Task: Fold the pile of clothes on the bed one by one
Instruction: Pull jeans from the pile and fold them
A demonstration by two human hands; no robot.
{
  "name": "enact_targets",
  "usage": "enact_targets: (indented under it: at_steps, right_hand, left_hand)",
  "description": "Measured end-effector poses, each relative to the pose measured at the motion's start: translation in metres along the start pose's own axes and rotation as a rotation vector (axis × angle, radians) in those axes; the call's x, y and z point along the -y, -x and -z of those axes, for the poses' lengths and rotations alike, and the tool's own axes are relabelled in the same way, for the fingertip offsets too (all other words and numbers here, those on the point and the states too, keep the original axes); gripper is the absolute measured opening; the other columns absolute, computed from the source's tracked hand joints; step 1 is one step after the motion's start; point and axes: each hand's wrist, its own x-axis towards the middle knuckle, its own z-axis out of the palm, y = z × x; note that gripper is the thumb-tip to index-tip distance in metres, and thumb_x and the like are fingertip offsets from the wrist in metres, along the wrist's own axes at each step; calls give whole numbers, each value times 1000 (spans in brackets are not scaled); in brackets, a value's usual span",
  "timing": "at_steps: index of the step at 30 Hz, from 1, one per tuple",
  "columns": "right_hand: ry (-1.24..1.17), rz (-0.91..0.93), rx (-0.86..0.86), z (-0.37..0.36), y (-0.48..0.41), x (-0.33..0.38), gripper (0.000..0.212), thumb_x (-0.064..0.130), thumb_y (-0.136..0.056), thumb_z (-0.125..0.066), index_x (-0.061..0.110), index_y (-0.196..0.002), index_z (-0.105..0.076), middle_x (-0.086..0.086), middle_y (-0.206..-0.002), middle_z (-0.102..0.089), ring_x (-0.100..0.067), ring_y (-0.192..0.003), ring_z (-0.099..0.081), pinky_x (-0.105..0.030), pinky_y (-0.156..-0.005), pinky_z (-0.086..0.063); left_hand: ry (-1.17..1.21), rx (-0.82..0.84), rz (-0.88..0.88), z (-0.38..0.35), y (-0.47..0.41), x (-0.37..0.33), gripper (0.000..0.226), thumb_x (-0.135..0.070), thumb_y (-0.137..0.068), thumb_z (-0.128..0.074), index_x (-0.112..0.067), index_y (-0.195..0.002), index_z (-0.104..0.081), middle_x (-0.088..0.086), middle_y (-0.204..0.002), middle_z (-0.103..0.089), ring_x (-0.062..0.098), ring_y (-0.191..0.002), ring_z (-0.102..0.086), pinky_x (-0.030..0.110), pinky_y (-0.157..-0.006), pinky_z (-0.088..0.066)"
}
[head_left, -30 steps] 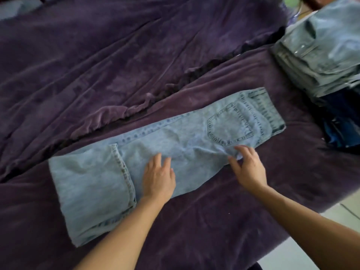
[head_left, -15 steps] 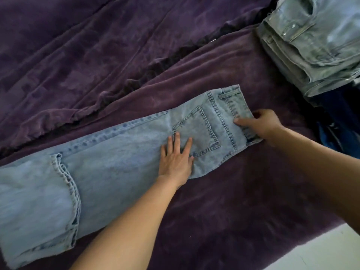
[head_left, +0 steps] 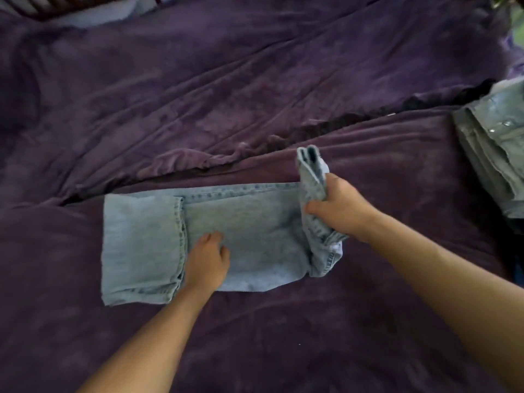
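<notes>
Lying left-right on bed (head_left: 255, 336), jeans (head_left: 255, 236) — waist end at right lifted, right hand (head_left: 340, 211) grip clenched round it; left hand (head_left: 207, 262) rests loose midway, holding nothing — hems left.

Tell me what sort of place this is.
Probably a bedroom: a rumpled purple velvety bedspread, light blue denim jeans spread on it mid-fold, and a stack of folded grey-blue denim clothes at the right.

No text, label, brand or number can be read anywhere; the denim shows only stitching.
</notes>
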Motion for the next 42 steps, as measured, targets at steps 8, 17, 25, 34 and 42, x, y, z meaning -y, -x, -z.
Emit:
enact_targets:
  at_steps: [8, 17, 25, 34, 42]
  right_hand:
    - [151, -6, 501, -154, -6, 22, 52, 31, -90, -64, 9, -134, -49, -11, -125, -61, -27, -112, -59, -38, -94, -49]
    - [42, -166, -354, -80, -24, -85, 25, 32, -90, -62, 22, -112, -64, 7, -92, -67, -22, -92, -65, -29, -73, -44]
    - [-511, -321, 15, -107, -51, -90, 43, 38, -76, -79, 21, -112, -64, 2, -101, -73, -15, -87, -71, -32, -70, -58]
    - [-502, -75, -36, -110, -5, 62, 35, 21, -74, -76, 21, -105, -59, -1, -98, -72, -18, -82, -72, -40, -70, -61]
    - [100, 107, -25, -272, -4, 212, 57, 32, -79, -67, 15, -123, -35, -10, -95, -63, -36, -93, -61, -33, -69, -39]
  left_hand:
    - [151, -126, 154, 6, 20, 66, 26, -1, -88, -51, -1, -112, -63, 21, -110, -60, 39, -99, -58, 43, -82, -45]
    - [-18, 6, -262, -44, 4, -8, 51, -40, -99, -41, -22, -146, -35, 16, -156, -20, 36, -143, -20, 49, -112, -26]
    - [82, 326, -141, -80, -16, 16, 58, -47, -100, -32, -35, -152, -11, 3, -161, 7, 27, -147, 7, 42, -119, -4]
    - [891, -14, 193, 38, -34, 63, 24, -14, -95, -50, -25, -78, -64, 5, -79, -70, 22, -78, -68, 38, -73, -53]
    - [846, -261, 445, 116, -24, 272, 22, -14, -94, -51, -20, -78, -65, 11, -70, -69, 26, -67, -67, 46, -73, -54]
